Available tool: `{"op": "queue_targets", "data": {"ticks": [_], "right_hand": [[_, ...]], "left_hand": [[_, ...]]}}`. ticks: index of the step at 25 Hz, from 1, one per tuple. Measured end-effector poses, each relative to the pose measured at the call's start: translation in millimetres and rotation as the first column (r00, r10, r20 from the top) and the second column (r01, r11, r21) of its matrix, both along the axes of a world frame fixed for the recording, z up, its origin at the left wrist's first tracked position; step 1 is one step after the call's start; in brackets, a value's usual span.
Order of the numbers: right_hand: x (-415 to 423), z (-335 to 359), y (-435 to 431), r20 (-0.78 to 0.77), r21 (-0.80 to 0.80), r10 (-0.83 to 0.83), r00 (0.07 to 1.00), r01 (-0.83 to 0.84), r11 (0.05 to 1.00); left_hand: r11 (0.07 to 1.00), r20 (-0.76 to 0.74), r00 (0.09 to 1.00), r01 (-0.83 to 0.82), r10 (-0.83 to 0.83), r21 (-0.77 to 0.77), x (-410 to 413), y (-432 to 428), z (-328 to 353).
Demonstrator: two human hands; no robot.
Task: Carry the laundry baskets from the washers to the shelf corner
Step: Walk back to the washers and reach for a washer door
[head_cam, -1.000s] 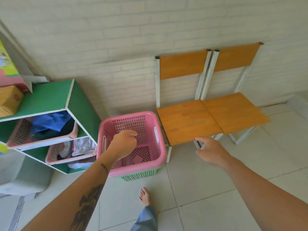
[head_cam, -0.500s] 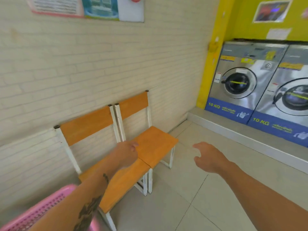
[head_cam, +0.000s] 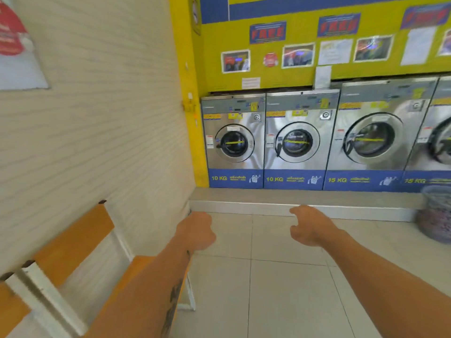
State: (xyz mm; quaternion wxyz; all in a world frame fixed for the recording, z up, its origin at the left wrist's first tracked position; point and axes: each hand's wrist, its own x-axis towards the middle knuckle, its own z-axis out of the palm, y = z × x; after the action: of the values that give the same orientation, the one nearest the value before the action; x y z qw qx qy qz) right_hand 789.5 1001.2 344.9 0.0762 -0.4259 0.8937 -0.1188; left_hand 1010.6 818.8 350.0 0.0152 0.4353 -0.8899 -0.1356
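Note:
A row of steel front-loading washers [head_cam: 295, 142] stands on a low step along the far wall. At the right edge, a blurred bluish-purple mesh laundry basket [head_cam: 436, 213] sits on the floor against the step. My left hand [head_cam: 196, 231] hangs in front of me with its fingers curled shut and nothing in it. My right hand [head_cam: 308, 226] is beside it, empty, fingers loosely apart. Both hands are well short of the basket. The pink basket and the shelf are out of view.
Orange wooden chairs [head_cam: 70, 247] with white frames line the brick wall at the lower left, under my left forearm. A raised grey step [head_cam: 292, 198] runs below the washers. Pale floor tiles [head_cam: 268, 289] stretch between me and the machines.
The view has swung right, away from the pink basket and green shelf, past the chairs, to face the washers. Both hands stay empty in front of me; the mesh basket came into view.

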Motion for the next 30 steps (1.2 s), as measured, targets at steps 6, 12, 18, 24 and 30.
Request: {"op": "queue_targets", "data": {"ticks": [6,12,18,24,30], "right_hand": [[-121.9,-6.2,-10.4,-0.011,-0.005,-0.113,0.994,0.113,0.994],[-276.8,14.3,-42.1,0.012,-0.029,-0.147,0.989,0.147,0.989],[-400.4,24.0,-98.7,0.054,-0.053,-0.148,0.988,0.150,0.987],[-522.4,20.8,-190.9,0.082,-0.094,-0.144,0.986,0.151,0.984],[-657.0,20.8,-298.5,0.094,-0.127,-0.202,0.975,0.213,0.969]], "left_hand": [[0.986,0.042,0.992,0.122,-0.118,-0.112,-143.6,-46.2,4.5],[0.990,0.044,0.995,0.094,-0.090,-0.105,-286.2,-93.0,12.3],[0.988,0.057,0.994,0.104,-0.098,-0.114,-417.2,-145.3,23.9],[0.987,-0.273,0.949,0.142,-0.156,-0.070,-566.8,-226.6,19.0],[0.963,-0.330,0.905,0.253,-0.270,-0.095,-719.5,-350.9,29.9]]}}
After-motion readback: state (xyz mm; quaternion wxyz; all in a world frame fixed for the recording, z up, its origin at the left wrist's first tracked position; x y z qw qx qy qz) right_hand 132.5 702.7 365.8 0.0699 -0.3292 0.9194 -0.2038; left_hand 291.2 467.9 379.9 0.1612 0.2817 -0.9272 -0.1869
